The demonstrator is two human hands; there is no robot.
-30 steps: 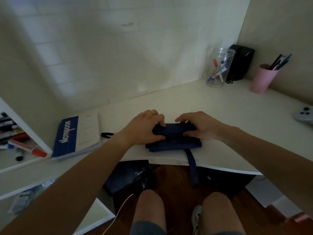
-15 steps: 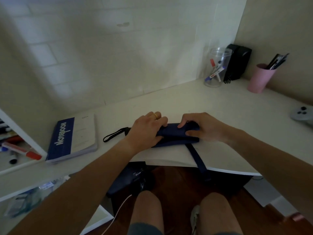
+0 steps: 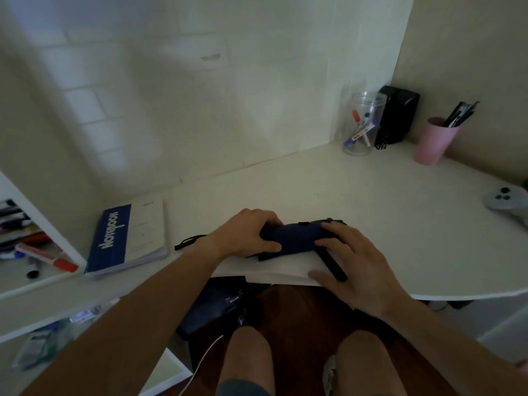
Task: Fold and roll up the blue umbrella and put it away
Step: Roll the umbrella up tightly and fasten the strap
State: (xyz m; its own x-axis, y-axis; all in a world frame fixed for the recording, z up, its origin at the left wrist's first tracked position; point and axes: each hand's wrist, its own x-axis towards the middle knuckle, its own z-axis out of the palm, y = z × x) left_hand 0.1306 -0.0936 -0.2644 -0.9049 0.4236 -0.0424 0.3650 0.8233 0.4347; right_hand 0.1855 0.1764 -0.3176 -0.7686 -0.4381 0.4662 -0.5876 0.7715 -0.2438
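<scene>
The blue umbrella (image 3: 297, 237) lies rolled into a short dark bundle near the front edge of the white desk (image 3: 371, 201). My left hand (image 3: 245, 234) grips its left end, fingers curled over the top. My right hand (image 3: 351, 261) lies with fingers spread over the bundle's right end and over the closing strap (image 3: 333, 267), which runs toward the desk edge. The black wrist loop (image 3: 188, 242) trails out to the left on the desk. The umbrella's right tip is partly hidden by my fingers.
A blue and white notebook (image 3: 128, 235) lies at the left. A clear jar of markers (image 3: 361, 124), a black box (image 3: 397, 117) and a pink cup of pens (image 3: 434, 140) stand at the back right. A grey game controller (image 3: 508, 201) sits far right. My knees are below the desk.
The bundle has been rolled tighter and narrower. My right hand has slid off its top toward the desk edge, onto the strap, which now lies on the desk instead of hanging down.
</scene>
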